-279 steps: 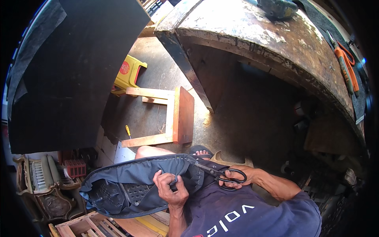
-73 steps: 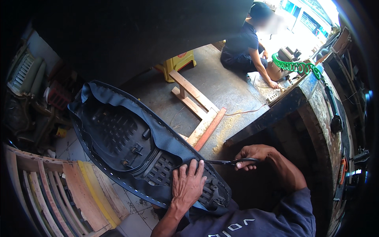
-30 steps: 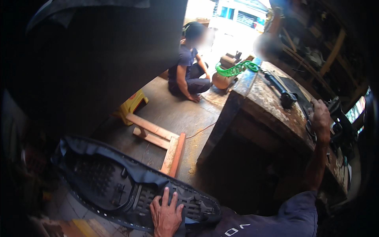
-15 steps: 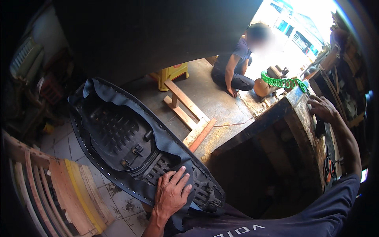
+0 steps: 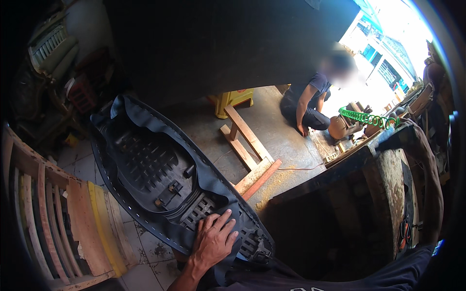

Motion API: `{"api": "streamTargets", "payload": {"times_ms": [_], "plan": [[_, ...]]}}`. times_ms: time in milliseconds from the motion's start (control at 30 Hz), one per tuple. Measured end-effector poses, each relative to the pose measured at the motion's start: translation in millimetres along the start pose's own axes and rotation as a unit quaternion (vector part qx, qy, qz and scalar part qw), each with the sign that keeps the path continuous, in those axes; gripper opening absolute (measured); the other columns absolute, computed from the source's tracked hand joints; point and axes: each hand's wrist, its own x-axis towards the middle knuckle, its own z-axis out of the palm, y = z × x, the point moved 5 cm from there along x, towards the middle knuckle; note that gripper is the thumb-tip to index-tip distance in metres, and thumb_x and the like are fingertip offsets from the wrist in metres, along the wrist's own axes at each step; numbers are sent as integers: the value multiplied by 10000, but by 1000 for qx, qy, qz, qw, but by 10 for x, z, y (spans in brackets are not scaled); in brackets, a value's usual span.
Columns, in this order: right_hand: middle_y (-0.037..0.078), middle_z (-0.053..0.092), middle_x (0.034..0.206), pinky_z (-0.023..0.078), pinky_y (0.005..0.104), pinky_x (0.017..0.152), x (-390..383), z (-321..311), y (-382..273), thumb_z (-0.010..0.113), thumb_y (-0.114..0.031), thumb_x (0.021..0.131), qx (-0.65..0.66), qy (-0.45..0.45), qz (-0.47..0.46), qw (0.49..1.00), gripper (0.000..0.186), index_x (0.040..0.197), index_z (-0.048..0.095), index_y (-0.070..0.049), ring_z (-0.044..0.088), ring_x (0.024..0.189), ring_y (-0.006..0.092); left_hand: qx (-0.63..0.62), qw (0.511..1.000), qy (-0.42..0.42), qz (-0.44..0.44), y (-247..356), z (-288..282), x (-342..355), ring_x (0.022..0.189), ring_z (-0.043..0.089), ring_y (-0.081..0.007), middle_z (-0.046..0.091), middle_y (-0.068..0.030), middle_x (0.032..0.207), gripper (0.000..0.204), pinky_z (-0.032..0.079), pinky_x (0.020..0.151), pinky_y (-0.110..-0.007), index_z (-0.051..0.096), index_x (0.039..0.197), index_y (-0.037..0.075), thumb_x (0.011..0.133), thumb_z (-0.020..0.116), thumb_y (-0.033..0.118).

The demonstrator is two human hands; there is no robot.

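Observation:
A long black motorcycle seat [image 5: 145, 155] lies upside down across my lap, its ribbed plastic underside facing up. Loose black cover material [image 5: 221, 194] folds over its edge, with a row of shiny staples along the left rim. My left hand [image 5: 213, 240] rests on the cover and the base near the narrow end, fingers spread. Stretched out to the far right, my right hand [image 5: 400, 131] is smeared by motion beside the end of a green coiled air hose [image 5: 366, 117]. Whether its fingers hold anything is hidden.
A worn workbench [image 5: 391, 174] stands at right, with orange-handled scissors [image 5: 405, 232] on its side. Beyond the seat are a wooden frame [image 5: 247, 145], a yellow stool [image 5: 233, 101] and sawdust. A co-worker [image 5: 308, 102] crouches ahead. Wooden slats [image 5: 53, 223] stand at left.
The view has turned, shifting the scene rightward. My right hand has moved farther along the bench toward the end of the green hose. My left hand stays on the seat.

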Motion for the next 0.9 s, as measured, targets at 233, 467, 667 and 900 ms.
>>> {"api": "streamTargets", "payload": {"times_ms": [233,467,667,900], "plan": [[107,799,1044,623,346,781,944,240,-1403,704,-7,869,203,-61,-26,977,306,1170,759,-26,765,884,166,-6,1000,11,5,-13,-19,-55,1257,552,-281,617,-88,1482,359,431,1064,-441,753,1233,36,982,678,283],[156,772,953,603,454,765,904,1344,-2962,772,-171,775,170,-294,-251,906,422,1184,740,-72,760,873,341,-22,999,16,-24,-22,0,-58,1266,545,-277,612,-77,1485,355,436,1054,-442,752,1219,31,990,676,292],[51,712,885,572,450,748,580,1976,-3130,765,-151,667,132,-225,-271,927,519,1185,743,-163,727,884,302,-48,998,27,-37,-23,-7,-10,1254,551,-271,610,-89,1483,352,440,1031,-443,749,1206,6,965,705,259],[1,653,828,563,419,765,310,2084,-3292,734,-219,744,109,-167,-303,932,412,1155,717,-209,719,838,233,-48,998,19,-31,-53,-22,16,1262,546,-283,600,-111,1488,369,437,1024,-450,721,1230,-2,966,699,255]]}}
